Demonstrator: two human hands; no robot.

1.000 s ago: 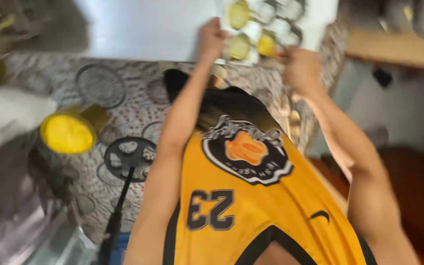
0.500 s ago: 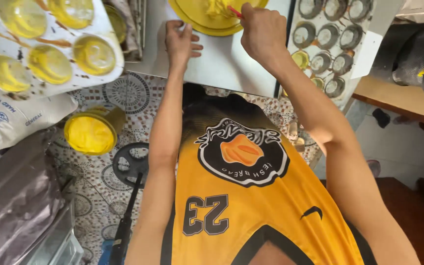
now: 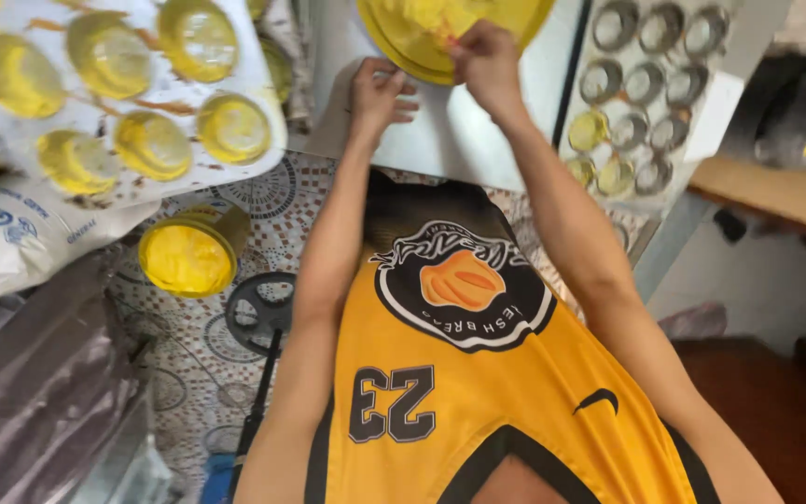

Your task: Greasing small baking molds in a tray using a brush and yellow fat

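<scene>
The yellow bowl (image 3: pixel 450 33) sits at twelve o'clock on the pale surface (image 3: pixel 464 140), its upper part cut off by the frame's top edge, so its full rim cannot be seen. The right hand (image 3: pixel 485 63) is pinched shut at the bowl's near rim, apparently on something small and orange, though that is too blurred to name. The left hand (image 3: pixel 380 93) lies just beside the bowl at its seven o'clock, fingers loosely curled against the surface, holding nothing. At two o'clock a tray of round metal moulds (image 3: pixel 646 84) stands close, a few cups filled yellow. At ten o'clock a white tray of yellow-filled cups (image 3: pixel 123 103) overhangs. A yellow-topped tub (image 3: pixel 188 254) rests on the patterned floor at eight o'clock. Bare surface shows between both hands and the body.
</scene>
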